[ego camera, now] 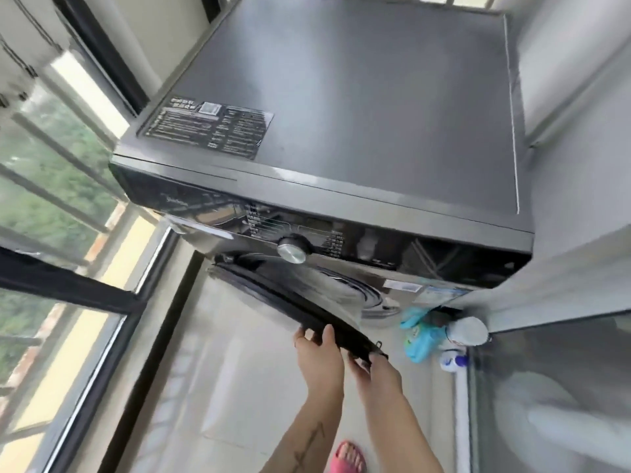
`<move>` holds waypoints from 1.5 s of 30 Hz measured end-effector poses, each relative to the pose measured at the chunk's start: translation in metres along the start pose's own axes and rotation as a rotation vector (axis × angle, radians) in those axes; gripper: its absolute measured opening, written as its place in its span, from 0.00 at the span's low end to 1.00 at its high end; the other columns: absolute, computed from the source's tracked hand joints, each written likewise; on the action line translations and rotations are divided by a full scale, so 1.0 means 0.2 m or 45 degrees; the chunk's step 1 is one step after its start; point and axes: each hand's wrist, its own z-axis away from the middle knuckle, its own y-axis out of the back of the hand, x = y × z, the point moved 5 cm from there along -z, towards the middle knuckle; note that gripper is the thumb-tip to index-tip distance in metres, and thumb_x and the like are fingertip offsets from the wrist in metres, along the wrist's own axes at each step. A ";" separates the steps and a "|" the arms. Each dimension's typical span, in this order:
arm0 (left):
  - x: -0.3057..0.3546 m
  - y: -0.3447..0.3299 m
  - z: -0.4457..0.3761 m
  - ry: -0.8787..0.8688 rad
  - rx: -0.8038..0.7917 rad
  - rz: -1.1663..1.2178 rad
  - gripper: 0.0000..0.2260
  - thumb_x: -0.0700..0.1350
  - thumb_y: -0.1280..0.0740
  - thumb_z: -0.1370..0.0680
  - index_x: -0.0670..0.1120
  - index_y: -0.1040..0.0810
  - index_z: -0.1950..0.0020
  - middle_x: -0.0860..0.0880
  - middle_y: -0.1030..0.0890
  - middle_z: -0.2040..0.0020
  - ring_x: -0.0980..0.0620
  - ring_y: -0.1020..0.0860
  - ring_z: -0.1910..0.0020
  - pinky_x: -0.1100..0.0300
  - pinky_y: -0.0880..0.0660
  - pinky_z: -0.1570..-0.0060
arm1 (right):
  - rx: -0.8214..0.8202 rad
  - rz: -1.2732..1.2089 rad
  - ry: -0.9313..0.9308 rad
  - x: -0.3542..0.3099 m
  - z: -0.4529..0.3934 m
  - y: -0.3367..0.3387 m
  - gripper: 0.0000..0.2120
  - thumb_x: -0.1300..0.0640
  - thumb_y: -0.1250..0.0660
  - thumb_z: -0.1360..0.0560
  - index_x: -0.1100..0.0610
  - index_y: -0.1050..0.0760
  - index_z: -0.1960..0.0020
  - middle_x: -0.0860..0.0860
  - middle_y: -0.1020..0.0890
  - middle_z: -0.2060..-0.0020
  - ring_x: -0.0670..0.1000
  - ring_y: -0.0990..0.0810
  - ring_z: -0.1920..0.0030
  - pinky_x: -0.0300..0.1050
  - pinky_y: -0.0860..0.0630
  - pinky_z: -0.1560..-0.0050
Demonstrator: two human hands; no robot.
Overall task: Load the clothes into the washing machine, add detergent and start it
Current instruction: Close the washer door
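Head view — both hands, left hand point(316, 349) and right hand point(379, 373), fingers curled, grip the open door point(290, 298) edge.

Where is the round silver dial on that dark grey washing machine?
In the head view, the round silver dial sits mid-frame on the glossy black control panel, just above the open round door both hands hold.

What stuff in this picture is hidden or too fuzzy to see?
All in the head view:
- Drum inside: hidden by the open door, seen edge-on.
- Any clothes: none in sight.
- Panel words and sticker print: too small and blurred.
- Bottles by the washer: labels blurred.
- Left hand and right hand grip the door's edge; some fingertips hide behind it.
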 end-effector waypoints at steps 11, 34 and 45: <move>0.15 -0.28 -0.17 0.019 -0.053 0.179 0.19 0.39 0.40 0.21 0.42 0.38 0.31 0.42 0.23 0.41 0.43 0.21 0.45 0.57 0.26 0.48 | 0.051 0.210 0.041 -0.27 -0.19 -0.35 0.11 0.70 0.41 0.25 0.61 0.30 0.45 0.57 0.31 0.64 0.55 0.31 0.66 0.46 0.23 0.83; 1.04 0.35 -0.45 -0.021 -0.333 0.647 0.22 0.54 0.36 0.23 0.40 0.28 0.37 0.45 0.26 0.49 0.49 0.26 0.47 0.57 0.30 0.41 | 0.148 2.457 2.409 -0.18 0.80 -0.96 0.39 0.49 0.26 0.32 0.57 0.38 0.27 0.61 0.33 0.29 0.63 0.34 0.29 0.66 0.38 0.32; 0.77 0.60 -0.40 -0.101 -0.305 0.652 0.11 0.52 0.36 0.24 0.47 0.31 0.61 0.52 0.32 0.74 0.55 0.34 0.69 0.61 0.31 0.52 | 0.150 2.434 2.445 -0.18 0.80 -0.96 0.38 0.49 0.28 0.31 0.58 0.39 0.27 0.61 0.33 0.28 0.64 0.36 0.28 0.67 0.39 0.31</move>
